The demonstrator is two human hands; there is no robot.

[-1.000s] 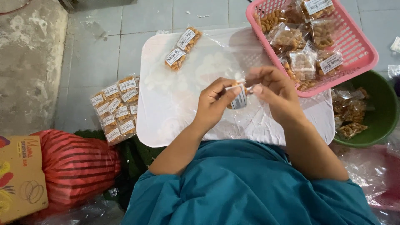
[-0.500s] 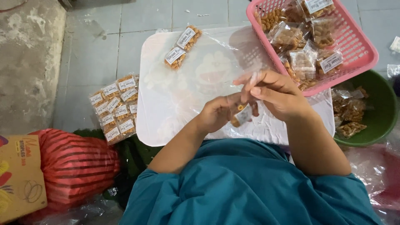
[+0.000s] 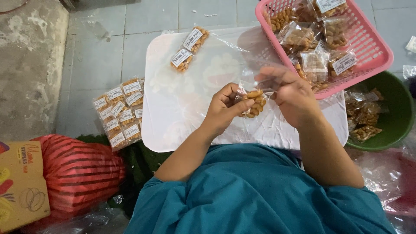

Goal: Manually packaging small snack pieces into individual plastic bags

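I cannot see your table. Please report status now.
Left hand and right hand both grip one small snack packet. Over white board. Nothing in the way.

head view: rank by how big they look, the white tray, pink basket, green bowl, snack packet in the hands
1. white tray
2. pink basket, partly cut off by the frame
3. green bowl, partly hidden, so its rank against the basket is unsure
4. snack packet between left hand and right hand
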